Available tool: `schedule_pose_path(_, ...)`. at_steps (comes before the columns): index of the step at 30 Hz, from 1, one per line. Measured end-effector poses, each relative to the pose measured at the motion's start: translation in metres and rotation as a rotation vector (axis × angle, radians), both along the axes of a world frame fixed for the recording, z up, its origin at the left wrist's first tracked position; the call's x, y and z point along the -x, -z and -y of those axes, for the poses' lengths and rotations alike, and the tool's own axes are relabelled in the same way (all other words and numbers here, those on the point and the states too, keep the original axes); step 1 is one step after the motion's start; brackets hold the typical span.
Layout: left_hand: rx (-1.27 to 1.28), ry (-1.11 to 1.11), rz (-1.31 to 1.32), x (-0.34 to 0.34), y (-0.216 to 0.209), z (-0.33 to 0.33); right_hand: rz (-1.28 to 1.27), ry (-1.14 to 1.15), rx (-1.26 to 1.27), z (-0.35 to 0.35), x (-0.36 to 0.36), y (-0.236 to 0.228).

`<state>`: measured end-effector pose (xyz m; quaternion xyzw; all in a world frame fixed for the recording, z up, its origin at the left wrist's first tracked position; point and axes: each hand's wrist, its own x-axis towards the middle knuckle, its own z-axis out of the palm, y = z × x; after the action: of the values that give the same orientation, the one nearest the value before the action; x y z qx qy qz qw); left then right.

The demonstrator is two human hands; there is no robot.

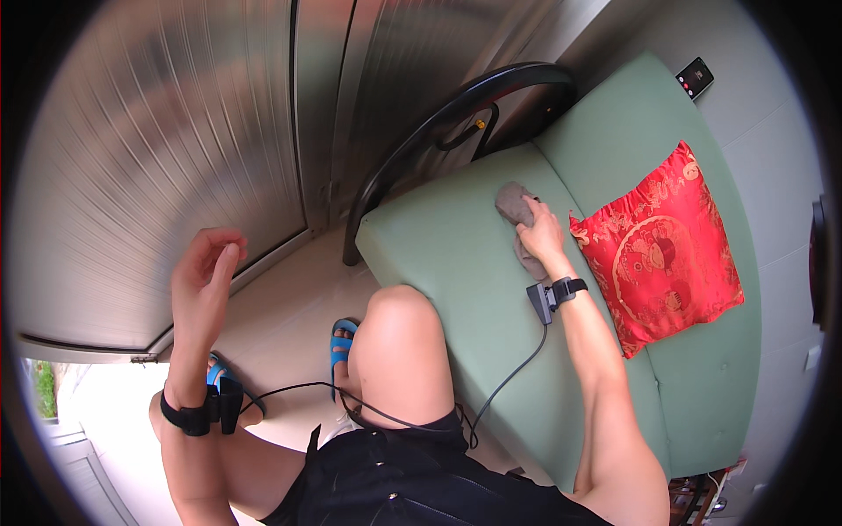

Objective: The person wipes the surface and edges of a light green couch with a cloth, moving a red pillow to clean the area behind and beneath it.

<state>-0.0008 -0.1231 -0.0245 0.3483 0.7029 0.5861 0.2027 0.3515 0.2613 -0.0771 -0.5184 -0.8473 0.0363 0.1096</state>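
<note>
A grey-brown cloth (516, 203) lies on the seat of the green sofa (456, 228), near the black armrest (386, 158) and to the left of the red cushion (662, 263), clear of both. Its long axis slants a little: the bunched, rounded end points away from the person and slightly left, while the narrower tail runs back toward the person, along the thumb side of the right wrist.

The right hand (545, 232) rests over the cloth's right side, fingers bent onto the bunched part. The palm and fingers cover the middle, so how the two ends join is hidden, and I cannot tell whether the fingers grip the cloth or only press on it. The tail's near end stops close to the right strap (554, 298).

The left hand (206, 272) is raised in front of the metal door (167, 158), holding nothing; its fingers are loosely curled, with a gap to the thumb. A cable (517, 368) leads from the right strap toward the lap.

At the right rim a dark object (819, 263) is cut off and hard to make out.
</note>
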Motion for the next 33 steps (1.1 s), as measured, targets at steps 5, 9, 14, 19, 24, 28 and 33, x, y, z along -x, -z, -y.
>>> schedule_pose_path(5, -0.065, -0.004, 0.003, 0.002, -0.002, -0.004, -0.051, -0.290, 0.020, 0.085, 0.031, -0.016)
schedule_pose_path(9, -0.098, -0.015, -0.008, 0.004, 0.002, 0.000, -0.059, -0.554, 0.134, 0.139, 0.059, -0.029)
schedule_pose_path(14, -0.074, 0.009, -0.012, 0.010, 0.004, 0.008, -0.009, -0.783, 0.012, 0.146, 0.088, -0.032)
schedule_pose_path(19, -0.086, -0.057, -0.029, 0.007, -0.006, 0.020, 0.033, -0.791, -0.015, 0.138, 0.135, -0.034)
schedule_pose_path(24, -0.085, -0.076, -0.021, 0.008, -0.012, 0.028, 0.095, -0.733, 0.012, 0.125, 0.170, -0.032)
schedule_pose_path(28, -0.104, -0.083, -0.009, 0.004, -0.013, 0.037, 0.067, -0.781, -0.054, 0.130, 0.164, -0.026)
schedule_pose_path(33, -0.127, -0.073, 0.050, -0.001, -0.019, 0.042, 0.036, -0.743, 0.035, 0.156, 0.122, -0.038)
